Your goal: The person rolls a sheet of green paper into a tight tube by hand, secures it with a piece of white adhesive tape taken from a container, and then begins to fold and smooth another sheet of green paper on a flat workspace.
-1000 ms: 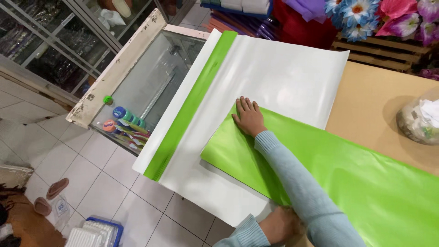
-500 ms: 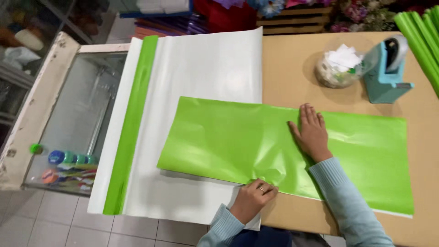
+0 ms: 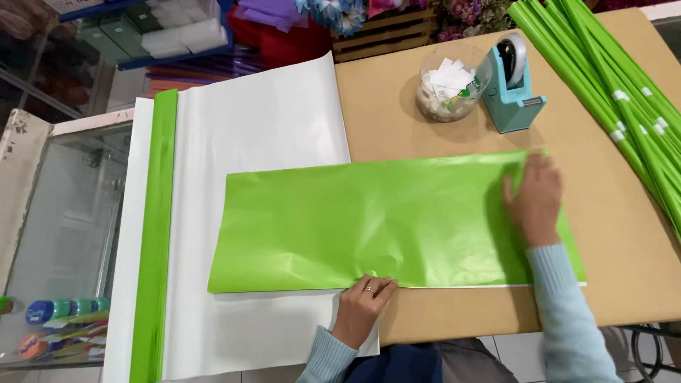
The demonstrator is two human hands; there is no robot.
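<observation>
A folded sheet of bright green paper (image 3: 369,220) lies across a brown table (image 3: 617,213) and over a larger white sheet with a green edge strip (image 3: 255,135). My right hand (image 3: 535,198) rests flat on the green paper near its right end, fingers spread. At the paper's near edge my left hand (image 3: 363,305) presses down, fingertips on the fold line, a ring on one finger. Both arms wear light blue sleeves.
A teal tape dispenser (image 3: 512,85) and a clear bowl of paper scraps (image 3: 448,89) stand at the table's back. Several rolled green tubes (image 3: 624,92) lie at the right. A glass display case (image 3: 64,234) with small bottles sits left of the table.
My right hand has slid rightward along the green paper toward its right end. My left hand stays at the near edge. The view has turned so the table lies more squarely.
</observation>
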